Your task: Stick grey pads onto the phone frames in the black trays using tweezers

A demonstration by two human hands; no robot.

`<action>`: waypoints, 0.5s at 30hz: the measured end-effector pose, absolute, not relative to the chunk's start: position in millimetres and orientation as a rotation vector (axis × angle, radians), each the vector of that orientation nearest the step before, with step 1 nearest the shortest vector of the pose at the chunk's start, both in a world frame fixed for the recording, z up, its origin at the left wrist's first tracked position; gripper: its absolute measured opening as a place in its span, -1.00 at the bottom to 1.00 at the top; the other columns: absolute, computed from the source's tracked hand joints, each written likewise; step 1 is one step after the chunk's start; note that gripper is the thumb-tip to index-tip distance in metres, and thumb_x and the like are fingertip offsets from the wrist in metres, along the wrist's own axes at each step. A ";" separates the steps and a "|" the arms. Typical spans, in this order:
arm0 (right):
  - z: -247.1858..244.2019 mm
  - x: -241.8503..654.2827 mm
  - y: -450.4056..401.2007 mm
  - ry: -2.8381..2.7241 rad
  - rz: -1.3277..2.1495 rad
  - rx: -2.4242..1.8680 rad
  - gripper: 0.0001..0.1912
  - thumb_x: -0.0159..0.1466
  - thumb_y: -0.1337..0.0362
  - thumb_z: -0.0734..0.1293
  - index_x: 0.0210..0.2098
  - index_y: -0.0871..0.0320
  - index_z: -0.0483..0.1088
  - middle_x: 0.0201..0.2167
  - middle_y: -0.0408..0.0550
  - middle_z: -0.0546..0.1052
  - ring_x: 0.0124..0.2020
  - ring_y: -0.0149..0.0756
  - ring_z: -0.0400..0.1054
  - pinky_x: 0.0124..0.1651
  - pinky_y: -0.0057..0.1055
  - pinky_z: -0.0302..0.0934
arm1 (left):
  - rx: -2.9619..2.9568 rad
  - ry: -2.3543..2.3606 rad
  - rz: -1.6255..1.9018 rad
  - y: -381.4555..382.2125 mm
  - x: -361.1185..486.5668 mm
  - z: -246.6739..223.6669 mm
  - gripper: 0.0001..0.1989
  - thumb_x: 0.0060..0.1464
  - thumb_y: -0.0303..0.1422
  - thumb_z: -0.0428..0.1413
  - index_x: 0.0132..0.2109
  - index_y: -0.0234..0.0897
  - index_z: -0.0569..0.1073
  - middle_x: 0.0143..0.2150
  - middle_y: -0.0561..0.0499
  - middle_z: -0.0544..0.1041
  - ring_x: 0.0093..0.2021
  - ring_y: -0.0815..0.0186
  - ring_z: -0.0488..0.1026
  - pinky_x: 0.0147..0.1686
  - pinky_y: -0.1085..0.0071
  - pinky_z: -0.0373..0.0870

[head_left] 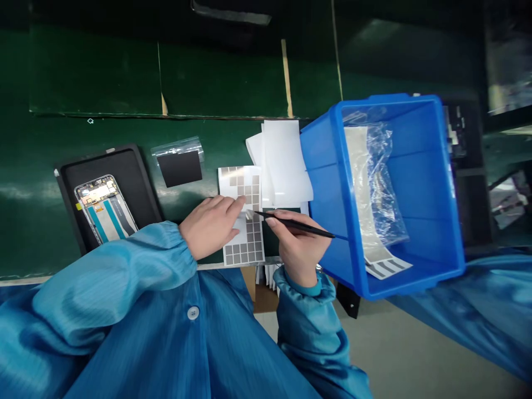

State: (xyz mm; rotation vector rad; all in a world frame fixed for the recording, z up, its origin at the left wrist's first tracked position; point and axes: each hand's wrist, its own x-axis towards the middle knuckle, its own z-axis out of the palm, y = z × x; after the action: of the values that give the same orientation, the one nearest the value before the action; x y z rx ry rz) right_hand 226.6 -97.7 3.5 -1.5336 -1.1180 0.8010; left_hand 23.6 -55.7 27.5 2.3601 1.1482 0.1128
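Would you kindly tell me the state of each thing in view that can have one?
Left hand: flat, fingers on the sheet.
Right hand: gripping tweezers.
Black tweezers: held, tips at the sheet.
Grey pad sheet: some pads missing.
Smartphone: opened, circuit board exposed.
Blue plastic bin: open, holding a bagged strip.

Green bench mat [100,72] under pad sheet [243,252]

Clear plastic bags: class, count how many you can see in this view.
2: one clear plastic bag over a black sheet; another bag in the blue crate. More may be hidden.
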 end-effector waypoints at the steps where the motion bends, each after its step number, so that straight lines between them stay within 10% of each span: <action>1: 8.9 222.2 -98.5 -1.131 0.819 -1.512 -0.84 0.07 0.32 0.59 -0.35 0.03 0.61 -0.35 -0.12 0.69 -0.30 -0.18 0.62 -0.20 -0.23 0.55 | 2.271 1.151 0.184 -55.9 16.9 33.9 -0.43 0.23 -0.27 0.18 0.29 -0.44 0.27 0.06 -0.16 0.53 0.06 0.12 0.43 -0.01 0.24 0.38; 6: 25.7 190.4 -98.4 -1.237 0.971 -1.416 -0.84 0.07 0.31 0.59 -0.36 0.03 0.60 -0.37 -0.11 0.69 -0.29 -0.16 0.62 -0.15 -0.20 0.57 | 1.871 1.201 0.464 -60.4 -20.1 58.9 -0.86 0.26 -0.31 0.12 -0.12 -0.24 0.53 -0.23 0.04 0.56 -0.18 0.29 0.50 -0.17 0.35 0.42; 15: 34.8 120.6 -87.9 -1.317 1.225 -1.374 -0.82 0.09 0.33 0.59 -0.30 0.04 0.61 -0.33 -0.11 0.70 -0.30 -0.19 0.63 -0.22 -0.30 0.58 | 1.633 1.390 0.605 -85.8 -83.8 55.6 -0.88 0.23 -0.42 0.11 -0.27 -0.24 0.53 -0.34 0.09 0.55 -0.27 0.34 0.45 -0.24 0.39 0.35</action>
State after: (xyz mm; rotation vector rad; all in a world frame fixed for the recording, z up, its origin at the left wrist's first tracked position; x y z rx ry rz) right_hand 120.6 -87.9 34.8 -1.3745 -1.3173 1.2252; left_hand -83.8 -85.8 55.6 1.6327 1.3898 0.6051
